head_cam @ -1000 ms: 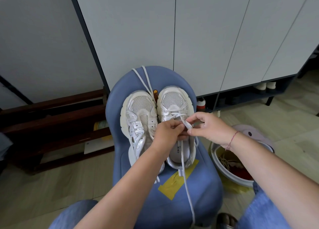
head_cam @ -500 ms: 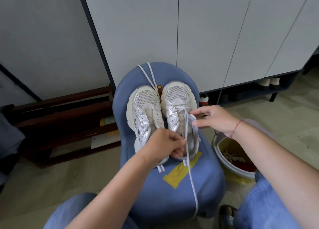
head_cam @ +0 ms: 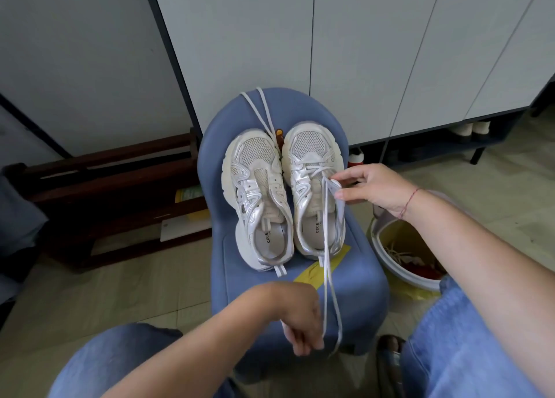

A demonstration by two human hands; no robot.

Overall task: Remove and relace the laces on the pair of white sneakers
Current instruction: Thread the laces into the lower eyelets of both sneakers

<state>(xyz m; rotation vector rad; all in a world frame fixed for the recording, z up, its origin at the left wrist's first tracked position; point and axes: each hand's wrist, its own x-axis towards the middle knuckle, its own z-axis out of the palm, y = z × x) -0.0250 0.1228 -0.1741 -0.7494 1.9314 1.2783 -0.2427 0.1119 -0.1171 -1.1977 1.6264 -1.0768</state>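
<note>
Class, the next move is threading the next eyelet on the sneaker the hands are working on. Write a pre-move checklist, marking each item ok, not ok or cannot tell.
1. Left hand grips the lace, pulled toward the person: ok.
2. Right hand pinches the lace at the sneaker being laced: ok.
3. Both sneakers sit on the chair, toes away: ok.
4. Bare sneaker has a lace: not ok.
5. Spare lace in sight, on the chair behind the toes: ok.
6. Lace ends even in length: cannot tell.
</note>
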